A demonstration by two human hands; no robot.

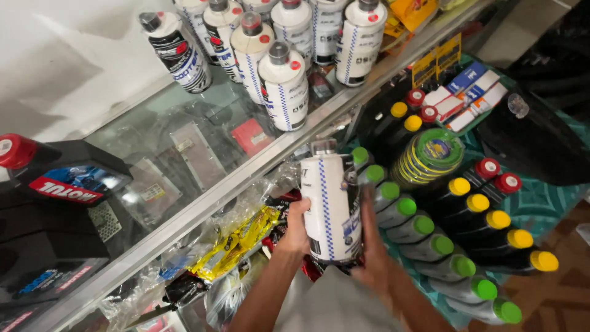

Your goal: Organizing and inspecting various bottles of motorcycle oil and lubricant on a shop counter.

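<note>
Bottle (330, 206), white with a blue checkered stripe and a grey cap, sits upright at lower centre of the frame, held between both hands just below the edge of the glass tabletop (203, 132). The left hand (297, 230) wraps its left flank, grip clenched on the body; the right hand (372, 243) presses the right flank, fingers running up the side, its grip also closed on the bottle. It looks like smooth, stiff plastic, probably full and fairly heavy, with a glossy label that could slip; the broad lower body, where the hands are now, seems the safest place to hold, not the narrow neck.

At far left of the frame lies a black can with a red cap (13, 150). On the glass at upper centre stand more white bottles (284, 86) of the same kind, close together. Under the glass are flat packets, and below its metal edge hang clear bags with a yellow foil pack (236, 243). To the right, rows of lying bottles show green caps (442, 245), yellow caps (498, 219) and red caps (507, 182), beside a green and yellow coil (430, 157). A brown floor shows at lower right; the space is a crowded shop display.
</note>
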